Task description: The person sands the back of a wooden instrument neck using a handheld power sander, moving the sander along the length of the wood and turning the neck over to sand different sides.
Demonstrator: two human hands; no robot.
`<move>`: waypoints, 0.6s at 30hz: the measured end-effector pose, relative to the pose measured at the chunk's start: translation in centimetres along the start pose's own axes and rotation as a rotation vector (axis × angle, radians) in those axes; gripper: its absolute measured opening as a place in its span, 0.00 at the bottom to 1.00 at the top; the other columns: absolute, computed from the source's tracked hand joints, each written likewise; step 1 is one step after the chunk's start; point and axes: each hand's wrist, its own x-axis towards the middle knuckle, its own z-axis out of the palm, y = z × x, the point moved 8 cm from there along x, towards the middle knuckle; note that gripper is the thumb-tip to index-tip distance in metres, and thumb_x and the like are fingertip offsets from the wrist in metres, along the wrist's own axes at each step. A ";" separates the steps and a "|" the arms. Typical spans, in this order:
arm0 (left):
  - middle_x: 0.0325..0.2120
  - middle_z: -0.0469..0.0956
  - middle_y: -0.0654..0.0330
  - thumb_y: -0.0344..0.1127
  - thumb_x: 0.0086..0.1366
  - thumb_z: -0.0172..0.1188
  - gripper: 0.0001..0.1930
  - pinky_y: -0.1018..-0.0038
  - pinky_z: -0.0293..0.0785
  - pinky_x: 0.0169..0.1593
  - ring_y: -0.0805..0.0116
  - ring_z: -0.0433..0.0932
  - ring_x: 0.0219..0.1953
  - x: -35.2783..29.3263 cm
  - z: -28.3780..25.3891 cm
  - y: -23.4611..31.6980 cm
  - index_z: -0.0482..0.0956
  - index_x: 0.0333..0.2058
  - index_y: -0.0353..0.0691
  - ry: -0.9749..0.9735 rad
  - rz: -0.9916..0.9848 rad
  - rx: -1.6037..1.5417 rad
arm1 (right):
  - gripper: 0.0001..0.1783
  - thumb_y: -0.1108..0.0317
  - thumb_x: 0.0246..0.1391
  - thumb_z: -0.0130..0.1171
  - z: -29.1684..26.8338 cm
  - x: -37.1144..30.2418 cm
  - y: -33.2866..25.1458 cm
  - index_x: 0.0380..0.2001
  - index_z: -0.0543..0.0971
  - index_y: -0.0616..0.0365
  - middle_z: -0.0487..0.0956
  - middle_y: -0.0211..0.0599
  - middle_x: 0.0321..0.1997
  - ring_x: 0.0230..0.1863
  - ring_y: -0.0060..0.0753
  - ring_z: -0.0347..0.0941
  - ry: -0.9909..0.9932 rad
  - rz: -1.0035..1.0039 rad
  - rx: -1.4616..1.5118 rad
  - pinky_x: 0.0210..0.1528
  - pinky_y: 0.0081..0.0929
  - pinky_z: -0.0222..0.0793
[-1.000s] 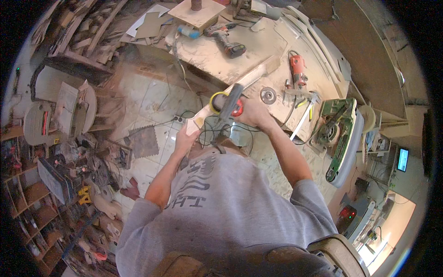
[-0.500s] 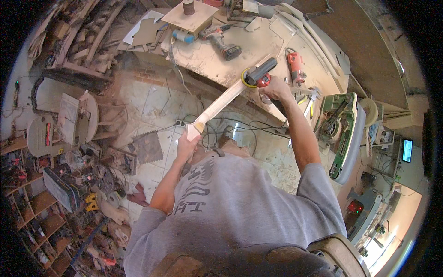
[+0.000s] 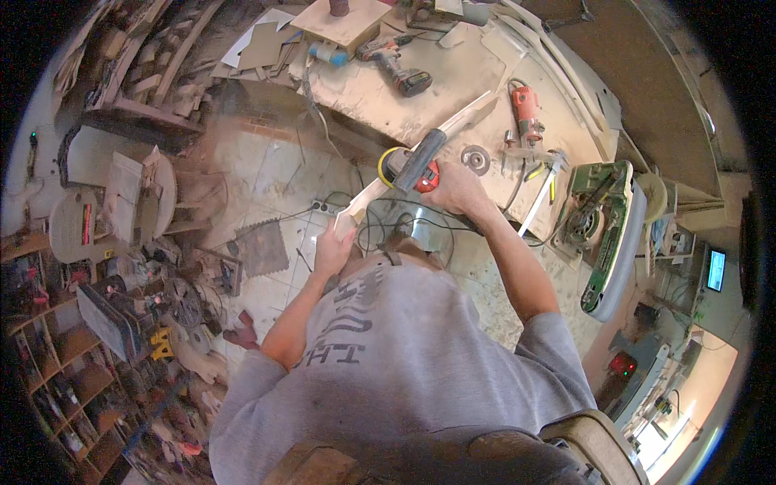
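A long pale wooden piece [image 3: 370, 195] slants from near my waist up to the workbench, where its far end lies over the top. My left hand [image 3: 332, 250] is closed around its near end. In my right hand [image 3: 457, 191] is a red and black handheld sander [image 3: 419, 162] with a yellow-rimmed round pad. The sander sits across the middle of the wood; its body hides exactly where the pad touches.
The dusty workbench [image 3: 364, 107] carries a cordless drill [image 3: 400, 73], an orange-red power tool [image 3: 526, 113] and a round disc [image 3: 475, 160]. A green machine [image 3: 600, 234] stands at right. Cables [image 3: 420, 220] cross the tiled floor. Cluttered shelves [image 3: 73, 347] fill the left.
My right hand has drawn the sander along the wood, down and left toward my left hand. More of the wood's far end and the round disc on the bench now show.
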 end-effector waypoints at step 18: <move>0.37 0.83 0.34 0.40 0.67 0.66 0.22 0.47 0.77 0.43 0.31 0.82 0.43 -0.2 -0.1 1.0 0.77 0.55 0.33 -0.012 -0.010 0.049 | 0.32 0.48 0.39 0.73 1.4 -0.6 0.6 0.46 0.83 0.55 0.87 0.53 0.40 0.45 0.55 0.85 0.013 -0.022 0.051 0.50 0.48 0.79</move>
